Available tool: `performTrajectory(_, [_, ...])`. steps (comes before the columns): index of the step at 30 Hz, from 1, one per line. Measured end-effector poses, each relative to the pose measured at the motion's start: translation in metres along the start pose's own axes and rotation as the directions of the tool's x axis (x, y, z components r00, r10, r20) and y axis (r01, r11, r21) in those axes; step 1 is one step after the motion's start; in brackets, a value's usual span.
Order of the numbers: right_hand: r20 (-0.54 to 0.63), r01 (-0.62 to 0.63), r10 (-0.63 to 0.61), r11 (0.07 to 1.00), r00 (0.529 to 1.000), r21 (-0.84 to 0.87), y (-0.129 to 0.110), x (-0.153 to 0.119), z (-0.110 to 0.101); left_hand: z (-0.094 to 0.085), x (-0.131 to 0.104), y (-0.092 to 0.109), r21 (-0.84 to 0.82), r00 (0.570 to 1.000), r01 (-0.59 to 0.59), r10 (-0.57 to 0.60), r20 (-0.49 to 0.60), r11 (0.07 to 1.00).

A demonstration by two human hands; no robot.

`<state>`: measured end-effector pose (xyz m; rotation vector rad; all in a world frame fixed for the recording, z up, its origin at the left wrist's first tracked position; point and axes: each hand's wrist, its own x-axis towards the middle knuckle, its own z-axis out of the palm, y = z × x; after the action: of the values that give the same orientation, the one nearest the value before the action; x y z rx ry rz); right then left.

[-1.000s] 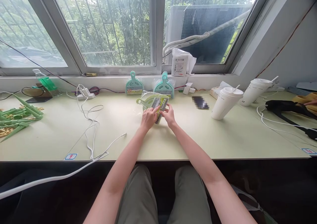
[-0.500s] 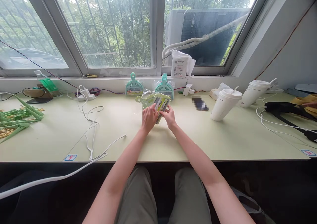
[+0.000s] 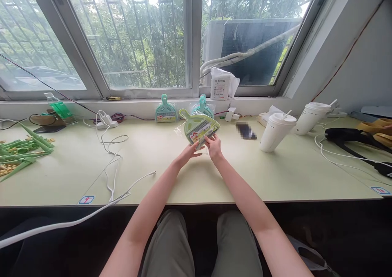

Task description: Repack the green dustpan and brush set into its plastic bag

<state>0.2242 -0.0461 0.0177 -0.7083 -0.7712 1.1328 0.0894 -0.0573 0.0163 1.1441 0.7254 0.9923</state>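
Observation:
Between my hands is a yellow-green dustpan and brush set (image 3: 199, 126) in clear plastic wrap, with a printed label across its front. Its handle points up and to the left. My right hand (image 3: 213, 146) grips the lower right edge, thumb on the label. At the bottom edge, my left hand (image 3: 189, 152) supports the set, thumb in front and fingers stretched out below it. Behind stand similar wrapped sets in teal: one dustpan set (image 3: 165, 110) leans on the sill wall, and a stack of teal sets (image 3: 203, 105) is partly hidden by the held one.
Two white lidded cups (image 3: 277, 133) and a phone (image 3: 246, 131) are on the right of the table (image 3: 147, 191). White cables (image 3: 112, 167) trail across the left. Green plastic parts (image 3: 24, 150) lie far left; a black strap (image 3: 346, 140) lies far right.
The wrapped set has turned so its label faces me and its handle points higher. My left hand has moved from its face to its lower edge.

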Motion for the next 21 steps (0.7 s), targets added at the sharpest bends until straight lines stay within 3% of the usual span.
performTrajectory(2, [0.009, 0.0, 0.0, 1.0, 1.0, 0.001, -0.003, 0.003, -0.003, 0.001, 0.001, 0.0, 0.0, 1.0, -0.012, 0.012, -0.003, 1.0])
performTrajectory(6, [0.081, -0.06, 0.061, 0.998, 0.995, -0.012, -0.003, 0.002, -0.001, -0.009, -0.003, 0.013, -0.135, 0.969, -0.243, 0.233, -0.087, 0.961])
performTrajectory(8, [0.133, -0.096, 0.097, 0.995, 0.986, -0.013, -0.001, -0.001, 0.003, -0.015, -0.01, 0.022, -0.209, 0.956, -0.291, 0.272, -0.111, 0.934])
performTrajectory(15, [0.19, -0.126, 0.124, 0.992, 0.974, 0.001, -0.001, -0.007, 0.008, -0.022, -0.033, 0.045, -0.198, 0.955, -0.291, 0.271, -0.123, 0.936])
performTrajectory(21, [0.289, -0.174, 0.177, 0.984, 0.941, -0.036, 0.002, -0.011, 0.01, -0.039, -0.025, 0.04, -0.195, 0.944, -0.303, 0.265, -0.197, 0.933])
